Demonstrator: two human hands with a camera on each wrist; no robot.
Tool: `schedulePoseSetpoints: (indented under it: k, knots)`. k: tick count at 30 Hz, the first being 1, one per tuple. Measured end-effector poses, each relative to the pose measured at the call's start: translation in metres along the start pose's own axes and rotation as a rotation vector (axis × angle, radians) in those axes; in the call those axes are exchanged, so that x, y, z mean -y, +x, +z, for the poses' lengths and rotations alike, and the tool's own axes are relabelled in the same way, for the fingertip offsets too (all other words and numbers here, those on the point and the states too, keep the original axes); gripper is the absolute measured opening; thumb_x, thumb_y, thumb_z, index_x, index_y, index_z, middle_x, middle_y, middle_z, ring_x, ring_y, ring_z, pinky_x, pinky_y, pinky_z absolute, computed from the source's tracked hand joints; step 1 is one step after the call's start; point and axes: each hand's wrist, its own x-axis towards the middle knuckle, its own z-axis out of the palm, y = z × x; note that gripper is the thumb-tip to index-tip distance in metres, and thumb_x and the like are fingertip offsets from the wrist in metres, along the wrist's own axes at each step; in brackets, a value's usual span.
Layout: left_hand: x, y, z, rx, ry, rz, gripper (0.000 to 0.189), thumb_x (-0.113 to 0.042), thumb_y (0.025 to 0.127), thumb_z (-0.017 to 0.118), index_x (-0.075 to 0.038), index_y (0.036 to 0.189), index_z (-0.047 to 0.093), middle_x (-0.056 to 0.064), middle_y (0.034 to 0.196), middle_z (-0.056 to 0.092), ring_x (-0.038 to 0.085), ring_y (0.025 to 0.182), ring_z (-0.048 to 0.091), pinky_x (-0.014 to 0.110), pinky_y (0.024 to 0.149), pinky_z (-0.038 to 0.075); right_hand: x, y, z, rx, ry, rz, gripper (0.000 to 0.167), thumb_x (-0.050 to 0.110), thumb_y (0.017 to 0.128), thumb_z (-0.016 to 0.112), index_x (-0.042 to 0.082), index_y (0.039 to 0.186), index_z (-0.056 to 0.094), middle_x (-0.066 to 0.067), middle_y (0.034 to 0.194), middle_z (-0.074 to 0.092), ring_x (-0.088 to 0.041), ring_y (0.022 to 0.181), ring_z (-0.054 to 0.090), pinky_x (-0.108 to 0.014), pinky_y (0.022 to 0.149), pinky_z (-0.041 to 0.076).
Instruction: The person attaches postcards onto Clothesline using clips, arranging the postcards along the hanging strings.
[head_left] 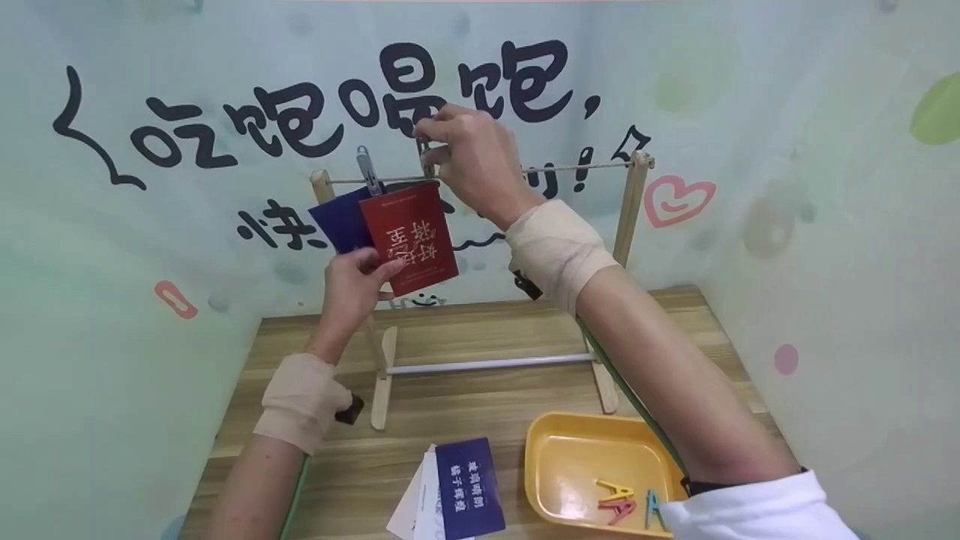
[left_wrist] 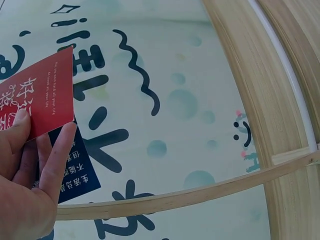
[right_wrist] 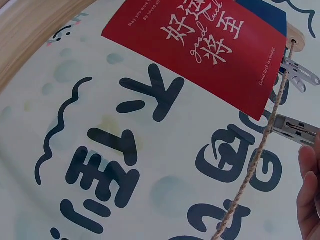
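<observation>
A pale wall (head_left: pixel 825 247) with large dark lettering stands behind a wood-grained tabletop (head_left: pixel 300 337), where a wooden rack (head_left: pixel 631 217) carries a taut cord (head_left: pixel 585 166). Everything here is placed from that cord.

Just below it, toward its left end, is the red card (head_left: pixel 411 238), in front of a blue card (head_left: pixel 343 221) that hangs from a second clip (head_left: pixel 367 171). The red card's long axis runs steeply down from the cord, its lower end leaning right, with one short edge uppermost.

The left hand (head_left: pixel 352 289), lower beneath the cord, pinches the red card near its lower left, thumb in front. The right hand (head_left: pixel 476 154), at and above the cord, holds a metal clip (right_wrist: pixel 296 130) whose mouth meets the cord by the card's upper right corner. That closeness of mouth and corner seems the deciding relation, and the right hand is the nearer to it. Whether the clip bites the card, I cannot tell.

Well below the cord, toward its right, sits a yellow tray (head_left: pixel 534 465) with coloured pegs (head_left: pixel 617 491).
</observation>
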Motion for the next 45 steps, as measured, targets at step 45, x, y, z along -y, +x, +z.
schedulePoseSetpoints:
  k: [45]
  knots:
    - [0.016,-0.001,0.01,0.0,-0.161,-0.016,0.03,-0.018,0.093,0.072,0.006,0.111,0.067,0.008,0.093,0.07,0.005,0.078,0.065,0.026,0.065,0.062,-0.006,-0.006,0.022,0.104,0.07,0.191,0.033,0.019,0.099,0.063,0.019,0.132,0.066,-0.001,0.118,0.075,-0.011,0.093,0.073,-0.023,0.072,0.057]
